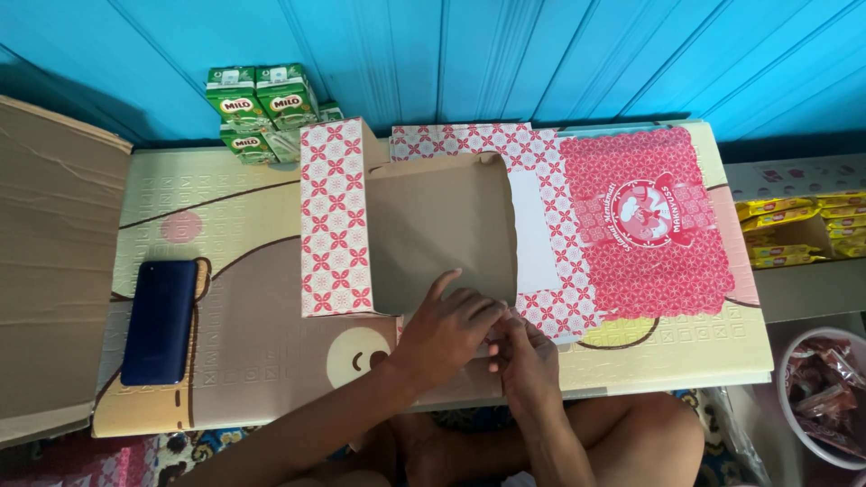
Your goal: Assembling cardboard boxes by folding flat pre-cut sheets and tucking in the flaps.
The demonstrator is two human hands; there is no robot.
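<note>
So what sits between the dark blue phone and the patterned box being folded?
Nothing: in the head view, only bare play mat separates the phone from the box, whose near edge both hands pinch.

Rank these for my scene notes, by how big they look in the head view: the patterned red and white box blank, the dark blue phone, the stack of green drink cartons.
1. Box blank, clearly largest.
2. Phone and green drink cartons: look alike in area, so no ranking between them; the cartons also lie farther from the camera.

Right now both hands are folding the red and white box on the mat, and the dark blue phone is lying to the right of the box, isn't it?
Not quite. In the head view the phone lies to the left of the box, not the right. The left hand and right hand are at the box's near edge, on the mat.
</note>
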